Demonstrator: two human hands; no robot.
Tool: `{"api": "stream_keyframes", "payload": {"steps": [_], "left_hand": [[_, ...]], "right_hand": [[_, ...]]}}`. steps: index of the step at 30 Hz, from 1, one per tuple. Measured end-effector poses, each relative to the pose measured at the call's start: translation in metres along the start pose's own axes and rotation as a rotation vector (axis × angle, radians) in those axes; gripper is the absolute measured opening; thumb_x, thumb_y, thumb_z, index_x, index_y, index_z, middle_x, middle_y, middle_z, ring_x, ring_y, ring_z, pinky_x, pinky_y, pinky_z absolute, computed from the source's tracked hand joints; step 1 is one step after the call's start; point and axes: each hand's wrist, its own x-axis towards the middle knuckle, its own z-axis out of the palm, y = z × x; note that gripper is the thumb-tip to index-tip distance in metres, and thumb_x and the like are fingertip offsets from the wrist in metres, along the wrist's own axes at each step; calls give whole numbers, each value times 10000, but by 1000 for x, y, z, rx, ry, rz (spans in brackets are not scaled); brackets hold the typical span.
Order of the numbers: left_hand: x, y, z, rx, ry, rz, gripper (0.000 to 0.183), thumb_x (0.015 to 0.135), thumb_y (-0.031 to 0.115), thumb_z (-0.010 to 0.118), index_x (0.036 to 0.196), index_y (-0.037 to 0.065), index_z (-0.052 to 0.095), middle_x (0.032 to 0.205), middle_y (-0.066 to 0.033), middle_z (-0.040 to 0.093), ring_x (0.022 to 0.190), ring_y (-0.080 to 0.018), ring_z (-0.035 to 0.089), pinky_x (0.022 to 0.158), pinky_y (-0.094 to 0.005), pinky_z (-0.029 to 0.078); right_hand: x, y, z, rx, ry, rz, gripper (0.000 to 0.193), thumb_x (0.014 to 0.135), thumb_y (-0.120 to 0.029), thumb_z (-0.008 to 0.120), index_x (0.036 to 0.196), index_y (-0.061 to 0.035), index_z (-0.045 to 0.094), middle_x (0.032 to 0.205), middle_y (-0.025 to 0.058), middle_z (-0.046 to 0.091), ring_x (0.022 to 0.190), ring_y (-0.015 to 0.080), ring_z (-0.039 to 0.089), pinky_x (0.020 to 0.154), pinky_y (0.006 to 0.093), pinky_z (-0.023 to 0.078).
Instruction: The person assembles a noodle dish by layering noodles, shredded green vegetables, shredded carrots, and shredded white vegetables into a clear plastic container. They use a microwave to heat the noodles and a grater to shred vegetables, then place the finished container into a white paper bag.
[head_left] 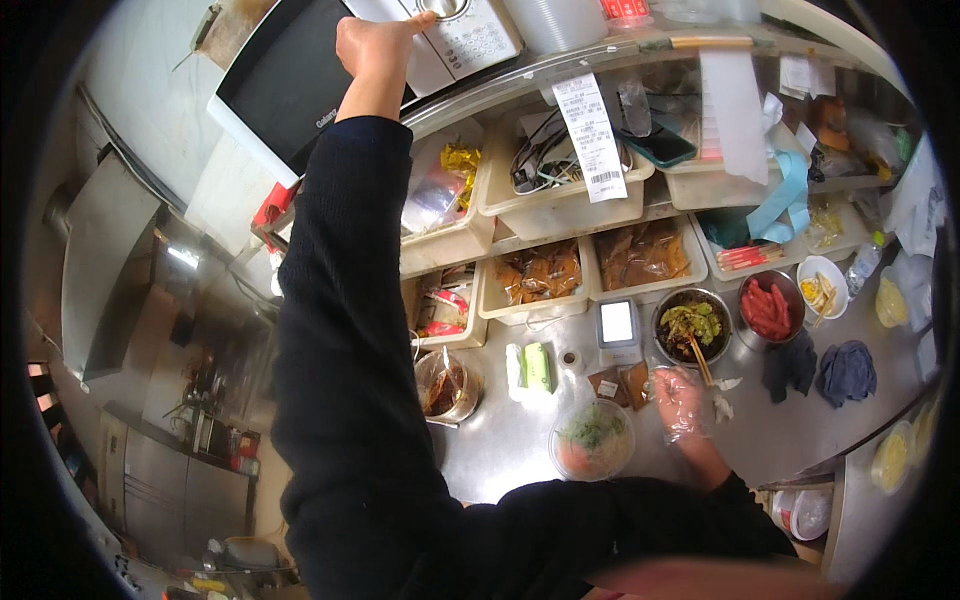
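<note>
Bare left hand (372,45), upper frame, thumb wide at round silver dial (450,8); clear-gloved right hand (681,402), grip unclear, over grey metal counter (488,462)

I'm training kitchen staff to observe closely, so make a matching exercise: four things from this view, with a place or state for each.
Things:
1. left hand
2. right hand
3. receipt
4. leafy greens

Places or states:
A. wearing a clear plastic glove
B. with wooden chopsticks stuck in
C. at the dial of the microwave
D. hanging in front of a plastic bin

Pairs: 1-C, 2-A, 3-D, 4-B
</note>
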Motion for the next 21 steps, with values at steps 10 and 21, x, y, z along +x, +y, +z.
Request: {"api": "stream_keyframes", "payload": {"steps": [10,21], "left_hand": [[-6,15,-5,41,56,-13,505,531,261,903,807,-95,675,765,-188,695,693,-263,687,628,-353,531],[-20,-19,-45,-394,-35,349,390,721,238,772,975,-44,682,879,-155,688,751,-280,668,671,-335,515]], "right_hand": [[-7,7,9,-22,17,-161,131,808,-80,637,934,-50,659,855,157,630,800,343,599,722,398,484],[8,-11,-6,-50,26,-158,139,788,-28,650,926,-39,655,824,136,629,772,316,592,700,374,476]]}}
